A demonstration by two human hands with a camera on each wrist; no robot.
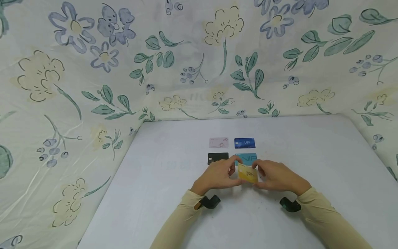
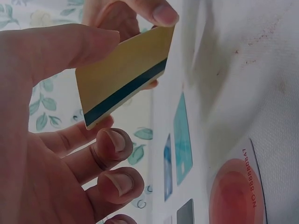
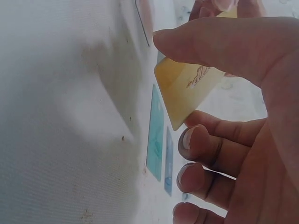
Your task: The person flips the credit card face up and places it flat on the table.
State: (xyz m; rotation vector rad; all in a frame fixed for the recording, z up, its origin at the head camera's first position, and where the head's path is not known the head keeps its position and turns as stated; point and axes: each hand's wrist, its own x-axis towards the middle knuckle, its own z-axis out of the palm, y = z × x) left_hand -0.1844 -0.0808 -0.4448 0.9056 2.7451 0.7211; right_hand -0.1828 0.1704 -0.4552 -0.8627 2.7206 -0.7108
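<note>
A yellow-gold bank card (image 1: pixel 247 173) is held up off the table between both hands, tilted. My left hand (image 1: pixel 221 173) pinches its left end between thumb and forefinger; my right hand (image 1: pixel 276 175) pinches the right end the same way. Its back, with a dark magnetic stripe (image 2: pixel 126 91), faces the left wrist camera. Reddish script on its front shows in the right wrist view. Just beyond the hands lies a teal VIP card (image 1: pixel 247 158), partly covered by fingertips. A black card (image 1: pixel 217 157) lies beside it, its lower edge behind the left hand.
Behind these lie a pale pink card (image 1: pixel 218 142) and a dark blue VIP card (image 1: pixel 244 143), making two rows on the white table (image 1: pixel 168 148). A card with a red circle (image 2: pixel 236 196) lies nearer in the left wrist view. Floral cloth (image 1: pixel 192 90) hangs behind the table.
</note>
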